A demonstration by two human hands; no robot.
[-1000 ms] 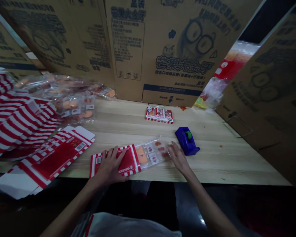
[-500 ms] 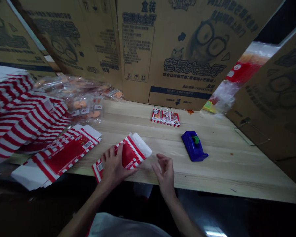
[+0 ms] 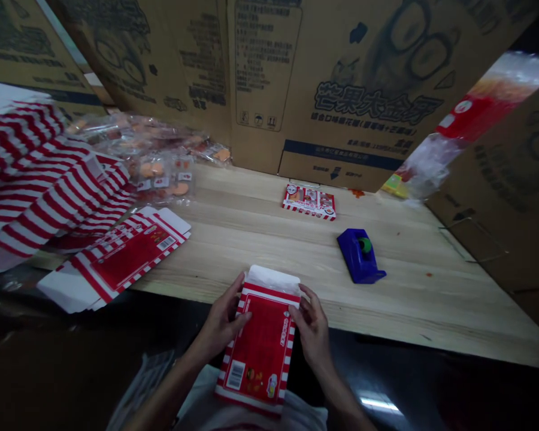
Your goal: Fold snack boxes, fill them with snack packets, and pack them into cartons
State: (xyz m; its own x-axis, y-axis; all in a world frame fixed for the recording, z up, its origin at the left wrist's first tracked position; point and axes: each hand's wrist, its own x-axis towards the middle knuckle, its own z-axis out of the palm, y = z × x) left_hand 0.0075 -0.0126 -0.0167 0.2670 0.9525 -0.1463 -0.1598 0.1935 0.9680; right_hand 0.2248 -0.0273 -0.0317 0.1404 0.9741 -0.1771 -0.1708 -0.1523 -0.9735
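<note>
A red-and-white striped carton (image 3: 263,341) is held between both hands in front of my body, past the table's front edge. Its white end flap (image 3: 273,275) stands open at the top, with clear plastic showing inside the mouth. My left hand (image 3: 224,320) grips the carton's left side, thumb lying on the red face. On the opposite side, my right hand (image 3: 309,323) closes around the upper right edge near the flap. A barcode and small food pictures are printed toward the carton's lower end.
Flat red cartons (image 3: 130,257) lie at the left beside striped cartons (image 3: 49,179). Clear candy packets (image 3: 161,173) are piled behind. A finished-looking small box (image 3: 309,201) and a blue tape dispenser (image 3: 362,256) sit on the wooden table (image 3: 233,221). Large cardboard boxes (image 3: 260,137) wall the back.
The carton has been lifted off the table, turned upright and brought toward my body. My right hand, empty before, now grips its right side.
</note>
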